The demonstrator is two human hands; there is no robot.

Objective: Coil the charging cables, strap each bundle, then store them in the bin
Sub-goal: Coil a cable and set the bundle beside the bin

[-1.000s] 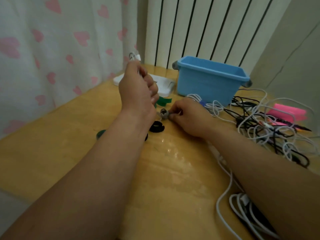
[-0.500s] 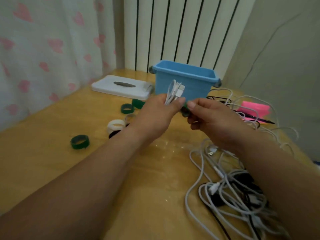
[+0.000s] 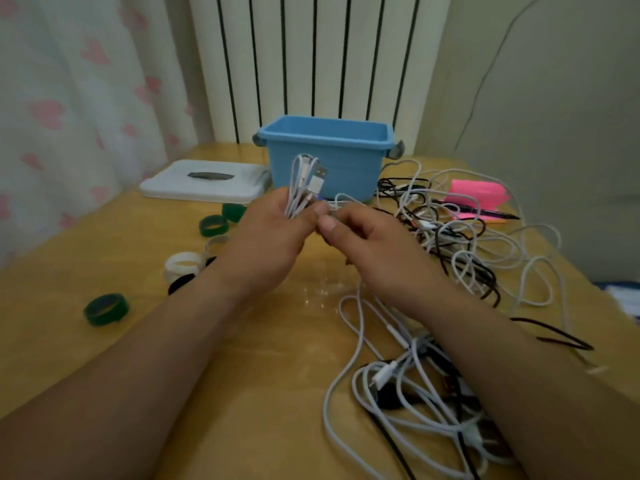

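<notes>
L hand [image 3: 266,247] grips the white cable bundle [image 3: 300,183] at its waist, loops & USB plug sticking up, just in front of the blue bin [image 3: 325,157]. R hand [image 3: 367,244] pinches the bundle's side, poss. w/ a strap, too blurred to say. Bundle looks light, floppy, springy: hold mid-coil, firmly, or the loops splay.

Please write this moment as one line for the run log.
left hand: grips coiled white cable bundle | right hand: pinches same bundle | blue bin: behind hands | tangled cables: on table
</notes>
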